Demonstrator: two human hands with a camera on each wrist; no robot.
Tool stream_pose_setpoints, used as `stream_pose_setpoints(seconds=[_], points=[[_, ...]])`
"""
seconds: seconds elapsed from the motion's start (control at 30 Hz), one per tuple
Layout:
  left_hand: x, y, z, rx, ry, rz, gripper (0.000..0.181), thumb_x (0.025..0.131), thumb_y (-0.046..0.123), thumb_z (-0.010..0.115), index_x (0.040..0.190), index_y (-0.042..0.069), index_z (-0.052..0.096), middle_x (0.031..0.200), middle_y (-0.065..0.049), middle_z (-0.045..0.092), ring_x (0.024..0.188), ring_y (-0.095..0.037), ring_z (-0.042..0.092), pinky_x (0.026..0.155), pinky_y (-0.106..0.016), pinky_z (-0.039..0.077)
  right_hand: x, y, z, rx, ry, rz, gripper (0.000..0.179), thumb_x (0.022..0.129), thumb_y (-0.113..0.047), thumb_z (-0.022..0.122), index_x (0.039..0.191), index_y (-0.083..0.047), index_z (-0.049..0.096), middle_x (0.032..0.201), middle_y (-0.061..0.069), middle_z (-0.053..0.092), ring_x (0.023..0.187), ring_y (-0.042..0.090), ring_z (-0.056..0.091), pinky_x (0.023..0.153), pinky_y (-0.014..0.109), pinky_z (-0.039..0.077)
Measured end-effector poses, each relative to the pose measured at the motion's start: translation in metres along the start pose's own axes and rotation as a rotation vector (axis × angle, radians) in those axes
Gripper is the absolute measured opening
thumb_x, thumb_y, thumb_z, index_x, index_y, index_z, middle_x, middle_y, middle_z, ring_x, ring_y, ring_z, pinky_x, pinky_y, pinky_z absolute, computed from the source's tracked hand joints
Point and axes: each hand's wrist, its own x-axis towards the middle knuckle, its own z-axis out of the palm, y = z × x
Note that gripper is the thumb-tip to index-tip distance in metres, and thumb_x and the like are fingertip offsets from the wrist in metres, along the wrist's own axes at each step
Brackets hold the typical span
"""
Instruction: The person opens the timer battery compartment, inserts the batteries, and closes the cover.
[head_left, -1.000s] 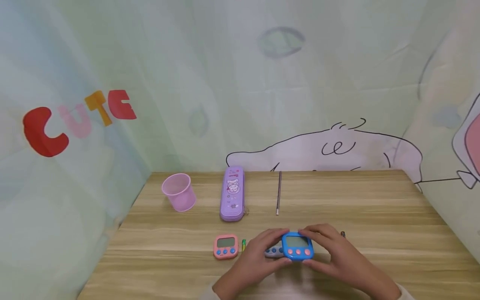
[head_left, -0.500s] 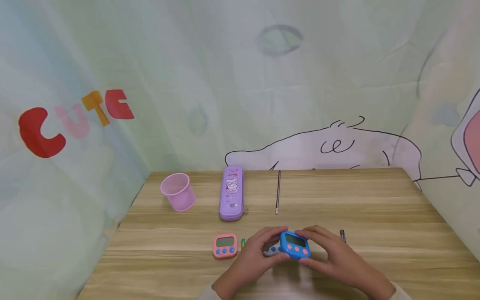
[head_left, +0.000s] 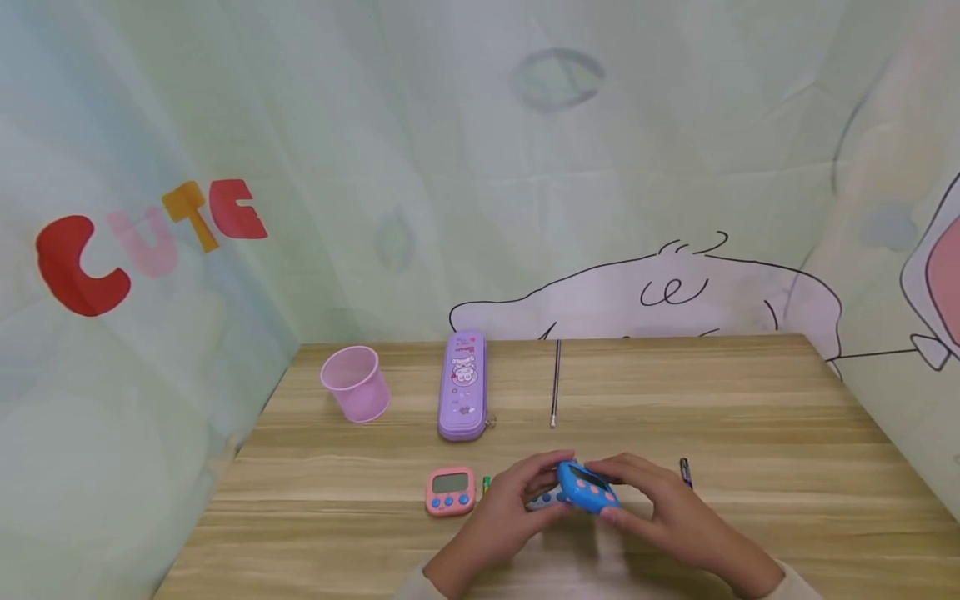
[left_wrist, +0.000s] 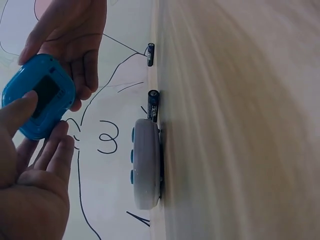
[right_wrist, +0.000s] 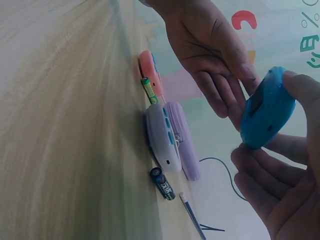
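Observation:
Both hands hold a blue digital timer (head_left: 588, 487) with pink buttons, raised above the table and tilted. My left hand (head_left: 517, 496) is at its left side; in the left wrist view the left thumb lies on a dark rectangular area of the timer's back (left_wrist: 56, 75). My right hand (head_left: 660, 504) grips the other side between thumb and fingers, as the right wrist view shows. Behind and below the left hand, partly hidden, a grey timer (right_wrist: 161, 135) with blue buttons rests on the table. A dark battery (right_wrist: 162, 183) lies beside the grey timer.
A pink timer (head_left: 450, 492) and a green battery (head_left: 486, 484) lie left of the hands. Another dark battery (head_left: 686, 472) is to the right. Farther back are a pink cup (head_left: 363, 396), a purple pencil case (head_left: 463, 392) and a pencil (head_left: 556, 383).
The blue timer has turned in the hands, its screen now slanting away to the right, and shifted slightly left. Both hands stay on it; the things on the table have not moved.

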Motion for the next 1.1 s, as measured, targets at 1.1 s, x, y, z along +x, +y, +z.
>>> stream_pose_setpoints(seconds=[1.1], points=[[-0.002, -0.001, 0.004, -0.071, 0.052, -0.107, 0.037, 0.093, 0.022, 0.067, 0.129, 0.020, 0.059, 0.124, -0.003, 0.063, 0.106, -0.013, 0.064, 0.086, -0.025, 0.055, -0.003, 0.002, 0.012, 0.330, -0.132, 0.041, 0.055, 0.100, -0.007, 0.054, 0.150, -0.009, 0.031, 0.115, 0.012, 0.068, 0.103, 0.018, 0.066, 0.080, 0.030, 0.058]])
